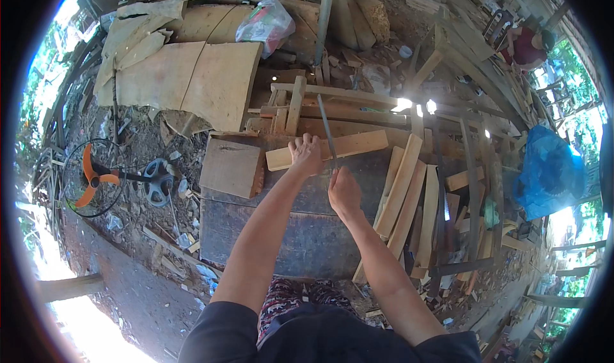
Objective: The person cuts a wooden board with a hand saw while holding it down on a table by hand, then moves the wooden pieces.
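A pale wooden board lies at a slant across the dark worktable. Near its left end, my left hand presses it down with the fingers bent over it. My right hand is closed around the near end of a hand saw, which shows edge-on as a long, thin grey strip. The saw crosses the board just right of my left hand and reaches past its far edge. My right fist covers the handle. Left of the board is a thick wooden block.
Several cut boards lie on the right, beside a wooden frame. A fan with orange blades lies at left. Large wooden sheets and a plastic bag are behind. A blue bag hangs right; another person is far right.
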`<action>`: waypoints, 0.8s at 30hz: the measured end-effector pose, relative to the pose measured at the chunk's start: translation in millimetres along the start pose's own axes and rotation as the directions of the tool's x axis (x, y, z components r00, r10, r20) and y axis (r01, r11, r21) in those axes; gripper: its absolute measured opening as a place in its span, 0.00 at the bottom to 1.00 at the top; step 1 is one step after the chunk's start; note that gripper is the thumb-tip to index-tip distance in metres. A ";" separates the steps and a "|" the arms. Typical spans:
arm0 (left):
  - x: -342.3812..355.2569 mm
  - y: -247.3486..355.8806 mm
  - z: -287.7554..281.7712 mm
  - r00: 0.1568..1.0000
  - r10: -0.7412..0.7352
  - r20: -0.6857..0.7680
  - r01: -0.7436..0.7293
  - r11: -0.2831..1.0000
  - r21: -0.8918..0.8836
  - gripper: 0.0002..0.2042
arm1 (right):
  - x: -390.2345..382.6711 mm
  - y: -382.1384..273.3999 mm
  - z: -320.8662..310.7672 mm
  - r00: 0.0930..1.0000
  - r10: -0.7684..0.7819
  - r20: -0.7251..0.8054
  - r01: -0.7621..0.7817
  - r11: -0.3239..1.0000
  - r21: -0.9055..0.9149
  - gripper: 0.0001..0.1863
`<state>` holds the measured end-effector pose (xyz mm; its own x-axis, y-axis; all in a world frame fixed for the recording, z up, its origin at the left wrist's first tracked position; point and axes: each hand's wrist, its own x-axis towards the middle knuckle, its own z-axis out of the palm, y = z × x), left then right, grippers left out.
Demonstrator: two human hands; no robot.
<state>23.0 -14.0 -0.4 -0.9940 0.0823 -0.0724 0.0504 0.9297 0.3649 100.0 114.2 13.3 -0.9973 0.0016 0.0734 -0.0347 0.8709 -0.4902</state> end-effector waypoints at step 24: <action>0.7 -6.8 17.1 0.990 0.023 -0.139 -0.026 0.999 -0.020 0.25 | 4.8 -30.0 -3.6 0.990 0.138 0.024 -0.131 0.974 -0.187 0.13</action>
<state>23.6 -14.1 -18.8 -0.9964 0.0531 0.0661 0.0745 0.9200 0.3848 96.6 89.8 31.6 -0.9938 0.1097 -0.0158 0.1088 0.9397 -0.3243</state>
